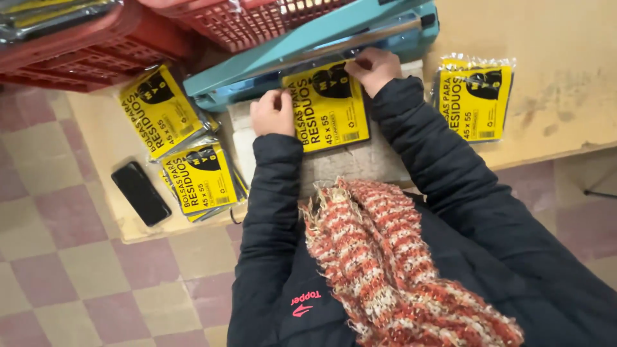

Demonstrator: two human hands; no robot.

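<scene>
Yellow packet (328, 106) lies flat on worktop (565, 77), long axis running away from the person w/ its top end under the teal heat sealer (295, 48); left hand (272, 112) pinches its left edge, right hand (375, 68) pinches its top right corner.

Black phone (141, 193) (face down), red crates (96, 45), yellow packet stacks (474, 96) aside.

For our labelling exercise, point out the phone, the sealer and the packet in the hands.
Phone (141, 193), head view, middle of its dark screen.
Sealer (302, 45), head view, on its teal arm.
Packet (328, 109), head view, yellow label centre.
</scene>
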